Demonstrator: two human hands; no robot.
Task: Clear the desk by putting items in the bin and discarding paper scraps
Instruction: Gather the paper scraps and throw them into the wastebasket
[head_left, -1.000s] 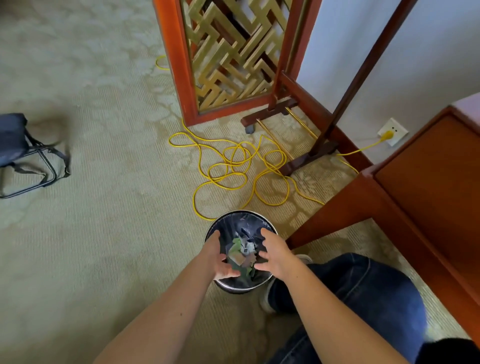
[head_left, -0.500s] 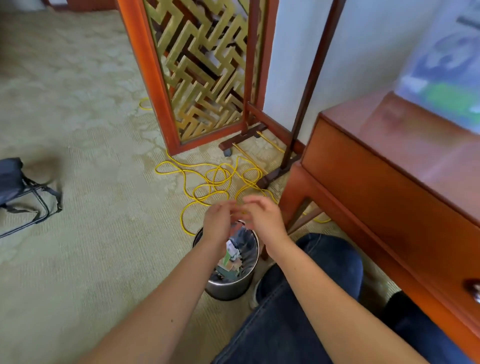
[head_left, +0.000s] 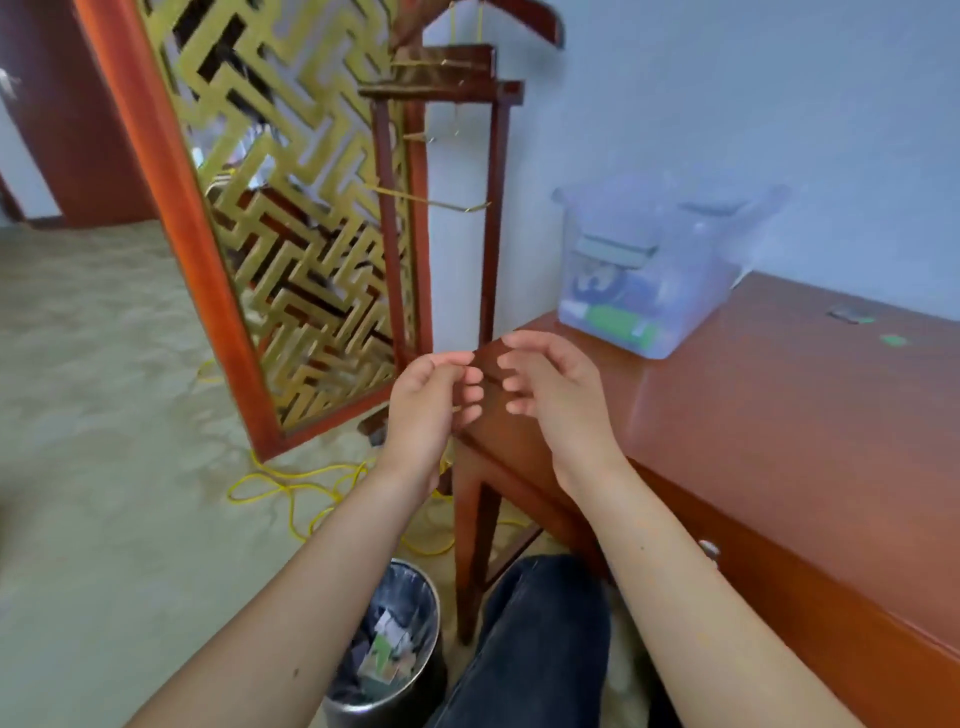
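Both hands hover at the table's (head_left: 779, 415) near corner. The left hand (head_left: 431, 410) and right hand (head_left: 550, 395) are loosely curled and look empty, though blur blunts that. The clear bin (head_left: 649, 270) sits on the table's far corner. Paper scraps (head_left: 387, 654) fill the wastebasket (head_left: 431, 613) on the floor beside the table's leg.

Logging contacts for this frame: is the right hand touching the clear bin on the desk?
Apart. The head view shows bare desk between the clear bin and the fingers of the right hand.
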